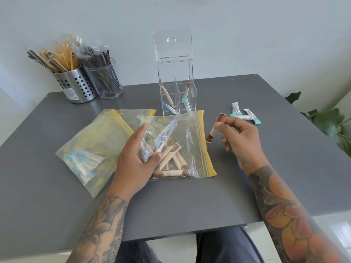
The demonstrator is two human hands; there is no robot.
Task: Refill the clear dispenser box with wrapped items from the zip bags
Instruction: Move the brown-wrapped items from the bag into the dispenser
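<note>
Right hand (235,137) pinching one brown-tipped sachet (215,129); left hand (138,154) flat, fingers straight, on zip bag (182,149) holding more; clear dispenser box (175,80), lid up, nearly empty; refill barely begun.

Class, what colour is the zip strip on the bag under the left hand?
Yellow; the head view shows the zip strip along the bag's right edge.
</note>
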